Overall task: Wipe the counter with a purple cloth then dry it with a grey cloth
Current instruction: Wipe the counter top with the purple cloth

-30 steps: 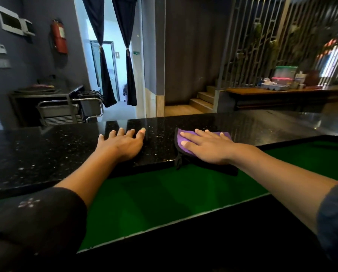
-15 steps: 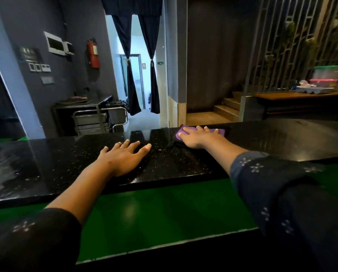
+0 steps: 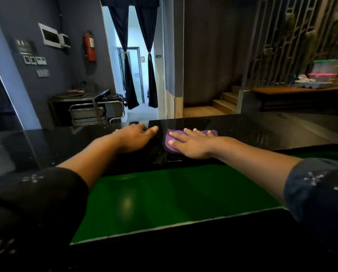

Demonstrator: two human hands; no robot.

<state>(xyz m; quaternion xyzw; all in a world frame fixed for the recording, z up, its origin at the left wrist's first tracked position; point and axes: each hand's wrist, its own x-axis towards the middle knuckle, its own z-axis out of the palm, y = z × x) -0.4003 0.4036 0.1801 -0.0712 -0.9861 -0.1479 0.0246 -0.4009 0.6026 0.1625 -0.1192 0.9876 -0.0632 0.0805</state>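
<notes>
A black speckled stone counter [image 3: 262, 132] runs across the view. On it lies a purple cloth [image 3: 173, 133] with a dark edge, mostly covered by my right hand [image 3: 191, 143], which presses flat on it with straight, spread fingers. Just to its left, my left hand [image 3: 133, 137] rests flat on the bare counter, fingers pointing right, a small gap from the cloth. No grey cloth is in view.
A green lower surface [image 3: 164, 197] lies between me and the counter. A glass panel edge [image 3: 13, 99] rises at the left. Beyond stand a metal trolley [image 3: 93, 112], a curtained doorway [image 3: 136, 75], steps and a wooden table with plastic containers [image 3: 325, 75].
My right hand drew the purple cloth back from the far edge toward the near edge. My left hand slid farther across the counter and to the right, closer to the cloth.
</notes>
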